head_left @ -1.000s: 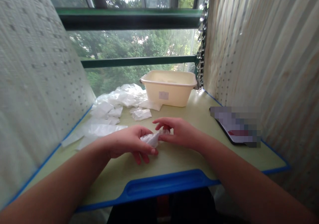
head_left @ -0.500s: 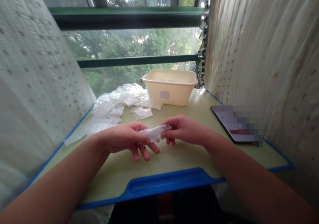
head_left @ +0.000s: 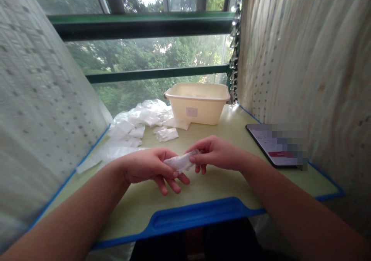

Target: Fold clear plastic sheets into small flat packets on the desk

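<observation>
A folded, translucent white plastic bag (head_left: 181,162) is held above the table between both hands. My left hand (head_left: 156,167) pinches its left end between thumb and fingers, with the lower fingers spread beneath. At the right end, the thumb and fingers of my right hand (head_left: 213,153) grip the same bag. Beyond them lies a small folded plastic bag (head_left: 166,134) on the tabletop. A loose heap of clear and white plastic bags (head_left: 142,116) spreads over the back left.
Behind the hands stands a cream plastic basin (head_left: 199,112) with a small label. A tablet (head_left: 269,147), partly blurred out, lies at the right. The table (head_left: 226,183) has a blue edge and a front tray groove (head_left: 197,214). Patterned curtains flank both sides; a window is behind.
The bag's left end has dropped slightly and my left thumb has slid along it toward the right. Both hands still hold it. The view has tilted a little.
</observation>
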The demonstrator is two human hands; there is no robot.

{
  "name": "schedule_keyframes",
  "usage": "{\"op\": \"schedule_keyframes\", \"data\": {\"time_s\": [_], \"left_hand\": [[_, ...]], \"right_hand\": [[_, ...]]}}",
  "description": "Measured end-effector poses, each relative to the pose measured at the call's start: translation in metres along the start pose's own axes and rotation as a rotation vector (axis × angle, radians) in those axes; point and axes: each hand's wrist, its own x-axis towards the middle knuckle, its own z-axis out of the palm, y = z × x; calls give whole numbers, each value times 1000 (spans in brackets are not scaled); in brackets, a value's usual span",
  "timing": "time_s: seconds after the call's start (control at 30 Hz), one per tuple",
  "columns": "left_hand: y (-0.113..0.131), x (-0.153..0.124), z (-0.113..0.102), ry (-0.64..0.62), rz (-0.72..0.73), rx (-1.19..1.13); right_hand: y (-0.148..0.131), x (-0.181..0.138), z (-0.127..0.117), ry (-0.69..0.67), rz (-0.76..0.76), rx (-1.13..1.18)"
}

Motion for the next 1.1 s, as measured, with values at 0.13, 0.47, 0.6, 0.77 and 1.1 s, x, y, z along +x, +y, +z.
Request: {"op": "schedule_keyframes", "data": {"time_s": [0.13, 0.47, 0.6, 0.77, 1.1], "left_hand": [[7, -1, 9, 90, 132, 139], [-7, 15, 19, 73, 13, 46], [-5, 10, 13, 74, 20, -12], [-1, 5, 10, 121, 118, -66], [-7, 11, 6, 118, 46, 14]], "right_hand": [[2, 2, 1, 15, -10, -59], [2, 1, -2, 15, -23, -21], [2, 0, -8, 65, -36, 25], [1, 0, -13, 128, -58, 85], [0, -1, -9, 121, -37, -100]]}}
